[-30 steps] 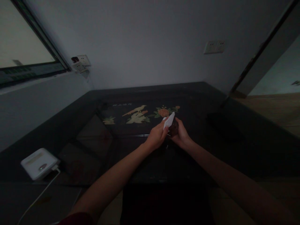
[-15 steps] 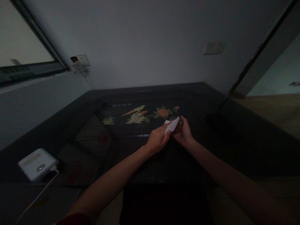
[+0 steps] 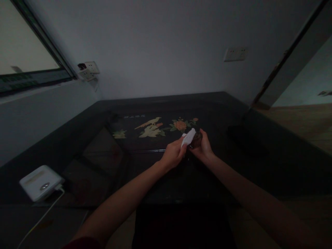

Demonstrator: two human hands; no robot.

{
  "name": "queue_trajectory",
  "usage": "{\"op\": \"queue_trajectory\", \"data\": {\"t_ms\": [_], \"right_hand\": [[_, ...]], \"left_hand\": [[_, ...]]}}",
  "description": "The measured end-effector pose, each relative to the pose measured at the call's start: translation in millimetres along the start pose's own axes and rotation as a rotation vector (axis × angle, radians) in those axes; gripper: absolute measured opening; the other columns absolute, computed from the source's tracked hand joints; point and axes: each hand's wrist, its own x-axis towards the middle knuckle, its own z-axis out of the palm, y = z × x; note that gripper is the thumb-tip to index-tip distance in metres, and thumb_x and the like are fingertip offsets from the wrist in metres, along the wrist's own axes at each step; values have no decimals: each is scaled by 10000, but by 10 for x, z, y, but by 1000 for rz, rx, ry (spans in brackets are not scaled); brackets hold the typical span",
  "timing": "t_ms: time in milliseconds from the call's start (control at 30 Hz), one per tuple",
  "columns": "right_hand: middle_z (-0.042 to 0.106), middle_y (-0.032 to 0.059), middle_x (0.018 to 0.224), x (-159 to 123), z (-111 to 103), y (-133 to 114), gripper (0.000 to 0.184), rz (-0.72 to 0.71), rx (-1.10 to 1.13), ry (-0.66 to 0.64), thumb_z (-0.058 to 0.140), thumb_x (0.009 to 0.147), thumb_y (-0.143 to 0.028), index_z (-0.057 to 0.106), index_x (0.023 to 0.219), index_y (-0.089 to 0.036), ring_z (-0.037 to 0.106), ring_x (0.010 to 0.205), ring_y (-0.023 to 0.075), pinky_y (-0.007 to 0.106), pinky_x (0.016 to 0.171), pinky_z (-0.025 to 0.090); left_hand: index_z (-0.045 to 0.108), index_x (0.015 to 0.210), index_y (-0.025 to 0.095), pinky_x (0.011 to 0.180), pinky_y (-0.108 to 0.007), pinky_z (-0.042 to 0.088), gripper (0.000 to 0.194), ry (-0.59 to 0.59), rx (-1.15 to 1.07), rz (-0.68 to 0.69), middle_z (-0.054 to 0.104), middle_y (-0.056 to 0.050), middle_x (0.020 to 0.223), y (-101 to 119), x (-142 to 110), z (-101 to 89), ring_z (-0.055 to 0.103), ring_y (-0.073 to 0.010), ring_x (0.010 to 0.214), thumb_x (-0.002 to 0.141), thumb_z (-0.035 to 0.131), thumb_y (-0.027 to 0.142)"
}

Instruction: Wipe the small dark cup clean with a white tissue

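Note:
My left hand (image 3: 174,152) is closed on a folded white tissue (image 3: 188,136), pinched between thumb and fingers. Beside it, my right hand (image 3: 203,147) is wrapped round a small dark, see-through object (image 3: 197,139) that looks like glass. The tissue is at the left side of this object; whether they touch I cannot tell in the dim light. Both hands are above the dark glossy tabletop (image 3: 181,183), just in front of its printed bird-and-flower picture (image 3: 153,129).
At the left front lies a white box-shaped device (image 3: 41,181) with a white cable (image 3: 41,219) running toward me. A dark flat item (image 3: 245,140) lies to the right. The wall (image 3: 160,48) behind the table has sockets (image 3: 235,54).
The tissue in my left hand has shifted slightly left and down, so more of the dark object shows. My right hand stays nearly where it was.

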Motion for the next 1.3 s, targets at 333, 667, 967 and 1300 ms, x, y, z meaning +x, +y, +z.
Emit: {"op": "queue_trajectory", "data": {"t_ms": [333, 667, 967, 1300], "right_hand": [[637, 23, 677, 72, -59, -106, 347, 0, -20, 67, 417, 826, -525, 591, 781, -228, 606, 668, 194, 362, 617, 529], [633, 32, 803, 182, -139, -423, 315, -203, -66, 76, 525, 780, -552, 552, 834, -243, 637, 766, 207, 369, 656, 556], [607, 44, 958, 764, -319, -594, 647, -655, -670, 158, 748, 544, -494, 485, 1078, -242, 606, 799, 217, 370, 651, 521], [526, 130, 1124, 1086, -683, -591, 609, -1105, -1507, 204, 648, 664, -545, 580, 1167, -209, 538, 1035, 290, 421, 872, 448]], "left_hand": [[617, 731, 113, 591, -234, 429, 445, 458, -753, -593, 614, -30, 653, -225, 124, -14, 547, -142, 629, 769, 516, 545], [560, 983, 162, 575, -238, 486, 321, 383, -1102, -861, 650, -51, 887, -422, 201, -85, 621, -149, 690, 669, 624, 170], [560, 1055, 166, 518, -198, 438, 345, 409, -1043, -798, 636, -44, 862, -555, 148, -26, 587, -127, 644, 729, 583, 278], [623, 814, 109, 614, -270, 465, 376, 463, -1034, -871, 666, -83, 769, -628, 159, 49, 613, -184, 673, 709, 609, 471]]}}
